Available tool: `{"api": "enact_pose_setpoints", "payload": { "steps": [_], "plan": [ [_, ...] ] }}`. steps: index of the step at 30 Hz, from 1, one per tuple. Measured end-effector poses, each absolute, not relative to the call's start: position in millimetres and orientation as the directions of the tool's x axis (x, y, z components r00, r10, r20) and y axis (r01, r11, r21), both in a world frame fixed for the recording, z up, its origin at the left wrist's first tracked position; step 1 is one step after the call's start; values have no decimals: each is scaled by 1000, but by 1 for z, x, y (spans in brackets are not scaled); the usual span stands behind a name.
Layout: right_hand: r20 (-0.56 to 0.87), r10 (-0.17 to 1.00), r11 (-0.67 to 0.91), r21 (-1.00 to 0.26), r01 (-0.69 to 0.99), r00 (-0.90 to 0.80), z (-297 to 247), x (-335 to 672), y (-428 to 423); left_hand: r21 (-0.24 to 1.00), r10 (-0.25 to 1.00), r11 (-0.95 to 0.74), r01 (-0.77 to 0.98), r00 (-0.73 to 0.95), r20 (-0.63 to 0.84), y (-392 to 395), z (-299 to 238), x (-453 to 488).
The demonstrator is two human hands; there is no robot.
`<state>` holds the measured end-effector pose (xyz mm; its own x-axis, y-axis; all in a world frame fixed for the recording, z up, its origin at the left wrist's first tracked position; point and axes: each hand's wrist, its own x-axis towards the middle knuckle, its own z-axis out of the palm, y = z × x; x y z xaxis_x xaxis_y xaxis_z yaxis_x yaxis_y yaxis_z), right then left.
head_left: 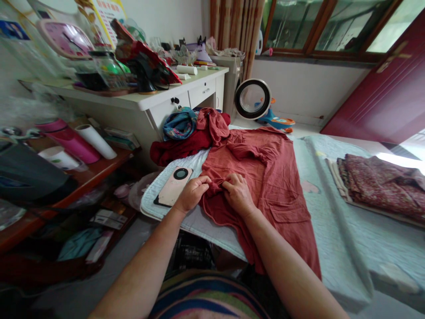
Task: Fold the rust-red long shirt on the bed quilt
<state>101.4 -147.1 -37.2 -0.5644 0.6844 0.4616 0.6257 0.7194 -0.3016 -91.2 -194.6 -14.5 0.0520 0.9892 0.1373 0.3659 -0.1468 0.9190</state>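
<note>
A rust-red shirt with a flap pocket lies spread over a pale blue quilted mat. Its near left part is bunched up between my two hands. My left hand is closed, pinching the edge of the cloth. Beside it, my right hand has its fingers curled on a gathered fold of the same shirt. Just left of my left hand lies a phone in a pale case, its round camera ring facing up.
Heaped clothes in blue and dark red lie beyond the phone. Folded patterned clothes sit at the right on the quilted mat. A cluttered white desk and a low wooden shelf with a pink bottle stand left. Behind is an open washer door.
</note>
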Motion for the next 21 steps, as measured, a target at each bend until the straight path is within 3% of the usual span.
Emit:
{"api": "enact_pose_setpoints", "payload": {
  "steps": [8,11,13,21],
  "plan": [
    [412,676,732,-278,622,-611,-34,105,-146,874,979,-181,451,1,202,-193,-13,-100],
    [402,667,743,-292,603,-627,-35,107,-145,735,938,-168,657,-122,324,-183,-15,-102],
    [404,666,744,-304,595,-627,-36,109,-144,621,931,-144,771,-107,349,-176,-17,-101],
    [389,663,748,-326,578,-639,-41,114,-143,347,989,-44,937,-9,148,-157,-32,-88]
  ]
}}
